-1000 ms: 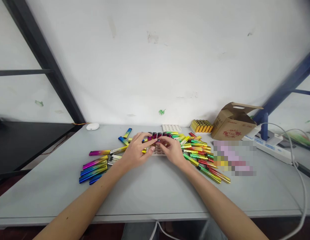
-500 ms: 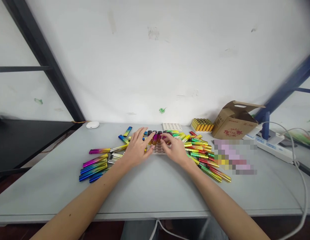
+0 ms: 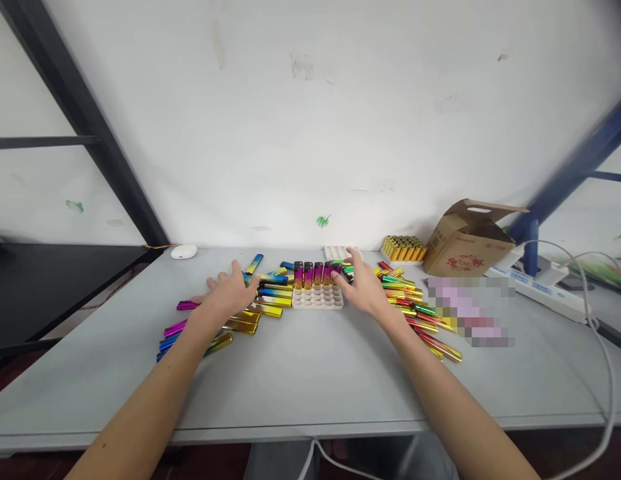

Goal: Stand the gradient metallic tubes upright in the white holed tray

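Note:
A white tray (image 3: 317, 298) with rows of holes lies in the middle of the table. Several purple-and-gold lighters (image 3: 309, 275) with black tops stand upright along its back part. My left hand (image 3: 225, 292) is over the loose shiny lighters (image 3: 269, 311) left of the tray, fingers spread, nothing visibly gripped; its fingertips partly hide what lies beneath. Beside the tray's right end is my right hand (image 3: 363, 287), thumb and forefinger apart, the thumb close to the last upright lighter. Whether it touches that lighter I cannot tell.
Red, green and gold lighters (image 3: 425, 323) lie heaped on the right. Behind stand another white tray (image 3: 335, 253), a block of yellow lighters (image 3: 405, 249) and an open cardboard box (image 3: 463, 250). A power strip (image 3: 550, 299) with cables sits far right, a white case (image 3: 184, 251) back left.
My left hand has moved left from the tray to the loose lighters. My right hand has shifted slightly right and its fingers have opened, uncovering the tray and its upright lighters.

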